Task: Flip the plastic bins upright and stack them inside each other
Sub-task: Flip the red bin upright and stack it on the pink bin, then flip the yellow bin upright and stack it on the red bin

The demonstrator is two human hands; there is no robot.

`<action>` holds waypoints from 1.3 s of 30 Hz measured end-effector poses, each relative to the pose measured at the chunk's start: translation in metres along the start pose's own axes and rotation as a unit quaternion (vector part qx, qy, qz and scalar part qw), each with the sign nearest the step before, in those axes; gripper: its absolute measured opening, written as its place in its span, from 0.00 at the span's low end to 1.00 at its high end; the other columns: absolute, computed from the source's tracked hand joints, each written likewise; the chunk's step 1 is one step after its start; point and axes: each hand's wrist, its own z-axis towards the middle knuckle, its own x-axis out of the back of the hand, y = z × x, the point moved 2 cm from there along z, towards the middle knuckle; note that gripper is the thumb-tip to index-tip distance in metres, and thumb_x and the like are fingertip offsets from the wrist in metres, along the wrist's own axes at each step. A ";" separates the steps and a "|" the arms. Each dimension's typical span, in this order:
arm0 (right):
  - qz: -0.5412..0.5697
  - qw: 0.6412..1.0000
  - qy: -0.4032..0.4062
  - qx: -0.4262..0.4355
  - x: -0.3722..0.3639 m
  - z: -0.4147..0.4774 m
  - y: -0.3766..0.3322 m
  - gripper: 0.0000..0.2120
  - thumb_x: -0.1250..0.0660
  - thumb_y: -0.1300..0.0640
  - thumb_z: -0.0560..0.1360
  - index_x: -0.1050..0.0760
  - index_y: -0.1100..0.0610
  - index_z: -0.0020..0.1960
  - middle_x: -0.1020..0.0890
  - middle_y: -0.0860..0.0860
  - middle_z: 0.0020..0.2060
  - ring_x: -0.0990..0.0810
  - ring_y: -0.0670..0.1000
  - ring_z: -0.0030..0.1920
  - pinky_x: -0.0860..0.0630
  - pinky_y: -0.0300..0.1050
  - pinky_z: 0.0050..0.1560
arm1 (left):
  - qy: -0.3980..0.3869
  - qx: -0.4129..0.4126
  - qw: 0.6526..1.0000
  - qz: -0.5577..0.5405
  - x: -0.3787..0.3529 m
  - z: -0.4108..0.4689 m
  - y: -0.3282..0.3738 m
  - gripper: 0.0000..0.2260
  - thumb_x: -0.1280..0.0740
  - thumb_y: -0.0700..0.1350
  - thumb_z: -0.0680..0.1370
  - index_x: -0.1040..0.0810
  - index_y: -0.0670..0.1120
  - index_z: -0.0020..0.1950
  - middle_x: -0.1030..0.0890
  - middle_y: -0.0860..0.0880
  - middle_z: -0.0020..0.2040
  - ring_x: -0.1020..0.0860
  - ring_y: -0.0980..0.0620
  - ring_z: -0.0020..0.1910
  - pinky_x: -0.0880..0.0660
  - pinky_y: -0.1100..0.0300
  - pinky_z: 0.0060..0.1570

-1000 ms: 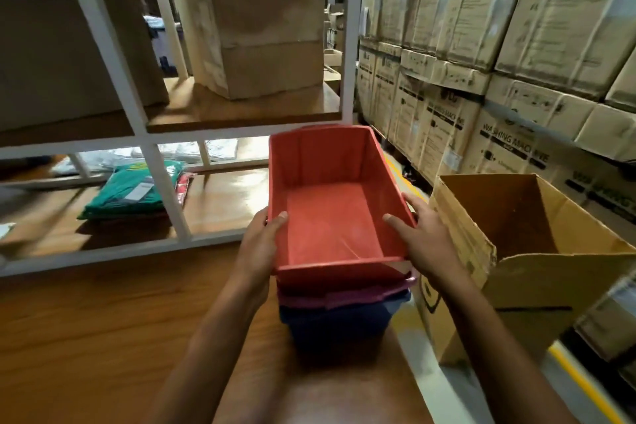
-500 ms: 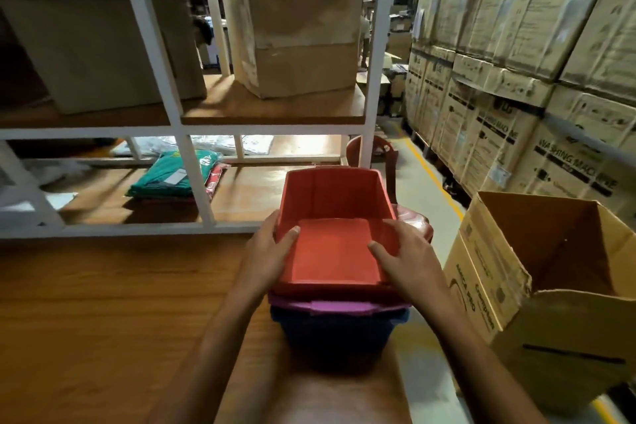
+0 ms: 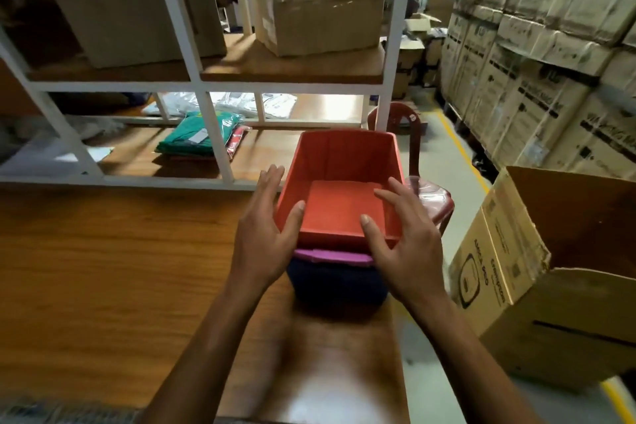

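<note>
The red bin (image 3: 344, 162) stood the right way up, with its open side on top. It sat inside the purple bin (image 3: 330, 255), and that one sat inside the blue bin (image 3: 337, 282). Only the purple rim showed under the red one. The stack stood on the table (image 3: 103, 268), near its right edge.

My left hand (image 3: 263, 241) was by the left side of the red bin, with fingers spread and holding nothing. The thumb was at the near rim, but I could not tell if it touched. My right hand (image 3: 409, 248) was spread too, over the bin's near right corner.

A big box (image 3: 509, 286) stood open on my right. Behind the table was a white shelf (image 3: 215, 134) with a green pack (image 3: 192, 136) on it. A red chair (image 3: 414, 134) stood just past the bins.
</note>
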 end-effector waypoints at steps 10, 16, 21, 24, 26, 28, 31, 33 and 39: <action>0.172 0.979 -0.091 0.057 -0.041 -0.090 -0.020 0.23 0.32 0.51 0.76 0.25 0.61 0.67 0.24 0.54 0.68 0.26 0.51 0.69 0.21 0.57 0.58 | 0.058 0.012 0.998 0.036 0.025 -0.118 -0.042 0.26 0.37 0.49 0.79 0.34 0.42 0.76 0.33 0.47 0.76 0.39 0.53 0.78 0.40 0.64 0.74; 0.199 0.955 -0.212 0.059 -0.097 -0.147 -0.045 0.23 0.33 0.49 0.76 0.25 0.58 0.68 0.24 0.53 0.68 0.25 0.51 0.68 0.22 0.55 0.58 | 0.132 0.104 0.984 0.062 0.069 -0.193 -0.092 0.22 0.38 0.48 0.80 0.30 0.42 0.73 0.29 0.48 0.74 0.36 0.52 0.76 0.37 0.61 0.72; 0.201 0.931 -0.294 0.079 -0.152 -0.180 -0.078 0.22 0.33 0.48 0.77 0.25 0.58 0.67 0.23 0.52 0.66 0.24 0.49 0.66 0.21 0.55 0.55 | 0.173 0.169 0.965 0.097 0.118 -0.243 -0.134 0.22 0.34 0.42 0.79 0.30 0.41 0.72 0.29 0.49 0.73 0.33 0.49 0.75 0.36 0.63 0.72; 0.211 0.917 -0.324 0.099 -0.189 -0.193 -0.111 0.23 0.34 0.47 0.77 0.25 0.58 0.67 0.23 0.53 0.66 0.24 0.50 0.65 0.20 0.52 0.53 | 0.191 0.202 0.955 0.100 0.159 -0.264 -0.164 0.22 0.35 0.42 0.79 0.30 0.40 0.73 0.29 0.45 0.73 0.33 0.47 0.75 0.36 0.63 0.72; 0.212 0.910 -0.340 0.110 -0.216 -0.201 -0.137 0.23 0.35 0.47 0.78 0.26 0.58 0.68 0.23 0.53 0.66 0.24 0.50 0.65 0.20 0.50 0.53 | 0.206 0.217 0.948 0.108 0.190 -0.273 -0.184 0.22 0.35 0.42 0.79 0.30 0.40 0.73 0.28 0.44 0.73 0.33 0.47 0.75 0.36 0.60 0.72; 0.218 0.905 -0.346 0.116 -0.246 -0.211 -0.165 0.24 0.35 0.46 0.78 0.27 0.58 0.68 0.23 0.53 0.66 0.23 0.49 0.64 0.19 0.48 0.53 | 0.219 0.220 0.943 0.124 0.222 -0.280 -0.206 0.22 0.36 0.43 0.80 0.30 0.39 0.73 0.29 0.45 0.73 0.34 0.49 0.76 0.36 0.59 0.73; 0.236 0.896 -0.351 0.133 -0.297 -0.231 -0.203 0.24 0.35 0.46 0.78 0.26 0.59 0.69 0.22 0.53 0.65 0.22 0.51 0.63 0.19 0.53 0.53 | 0.234 0.214 0.937 0.144 0.270 -0.288 -0.240 0.21 0.36 0.44 0.80 0.30 0.40 0.73 0.30 0.48 0.73 0.35 0.51 0.76 0.38 0.62 0.73; 0.246 0.884 -0.368 0.147 -0.328 -0.247 -0.225 0.24 0.34 0.47 0.78 0.27 0.58 0.69 0.23 0.53 0.66 0.23 0.51 0.66 0.21 0.57 0.57 | 0.232 0.212 0.937 0.152 0.299 -0.293 -0.260 0.22 0.37 0.46 0.80 0.30 0.40 0.73 0.30 0.48 0.74 0.36 0.50 0.76 0.39 0.64 0.73; 0.233 0.859 -0.410 0.201 -0.395 -0.274 -0.290 0.25 0.34 0.46 0.76 0.26 0.59 0.68 0.24 0.55 0.68 0.26 0.51 0.69 0.34 0.37 0.69 | 0.231 0.247 0.922 0.191 0.370 -0.308 -0.307 0.23 0.37 0.48 0.80 0.30 0.42 0.74 0.31 0.46 0.75 0.38 0.51 0.77 0.43 0.67 0.73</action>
